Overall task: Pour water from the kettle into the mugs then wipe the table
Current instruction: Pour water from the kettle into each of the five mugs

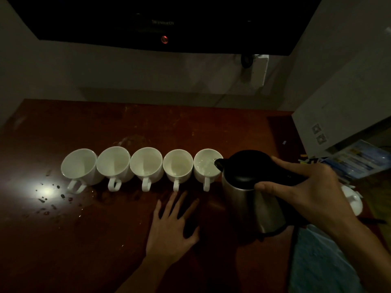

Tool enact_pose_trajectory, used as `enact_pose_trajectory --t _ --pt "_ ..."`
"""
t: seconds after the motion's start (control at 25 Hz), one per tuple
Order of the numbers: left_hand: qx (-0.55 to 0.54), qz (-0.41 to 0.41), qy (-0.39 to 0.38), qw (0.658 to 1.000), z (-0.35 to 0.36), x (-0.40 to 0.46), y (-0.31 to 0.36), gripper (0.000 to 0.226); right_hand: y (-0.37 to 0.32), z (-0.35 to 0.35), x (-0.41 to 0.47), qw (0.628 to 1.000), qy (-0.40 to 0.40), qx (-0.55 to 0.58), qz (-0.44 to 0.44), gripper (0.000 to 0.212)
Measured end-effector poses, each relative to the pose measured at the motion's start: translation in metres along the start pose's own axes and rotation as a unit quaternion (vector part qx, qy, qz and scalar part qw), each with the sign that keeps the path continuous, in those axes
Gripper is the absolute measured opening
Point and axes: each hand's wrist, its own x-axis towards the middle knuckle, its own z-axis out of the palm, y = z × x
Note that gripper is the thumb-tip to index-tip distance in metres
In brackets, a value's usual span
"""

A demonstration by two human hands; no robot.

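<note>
Right hand (313,187) grip closed round black handle of kettle (251,193); kettle tilted, spout at 9 o'clock over rim of rightmost mug (206,168), water visible inside. Five white mugs (146,166) in row across table (105,240), handles at 6 o'clock. Left hand (171,227) flat on table, fingers spread, holding nothing. Droplets (53,199) at 7 o'clock of leftmost mug.

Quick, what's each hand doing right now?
Left hand: open, fingers spread flat on the table.
Right hand: grips the kettle handle, pouring.
</note>
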Motion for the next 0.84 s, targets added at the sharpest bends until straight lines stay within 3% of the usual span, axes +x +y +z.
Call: enact_pose_trajectory --t 0.84 --pt "0.004 0.001 0.005 1.0 -0.0014 -0.0006 0.0 0.075 -0.0016 0.0014 0.0021 1.0 0.003 0.013 0.003 0.097"
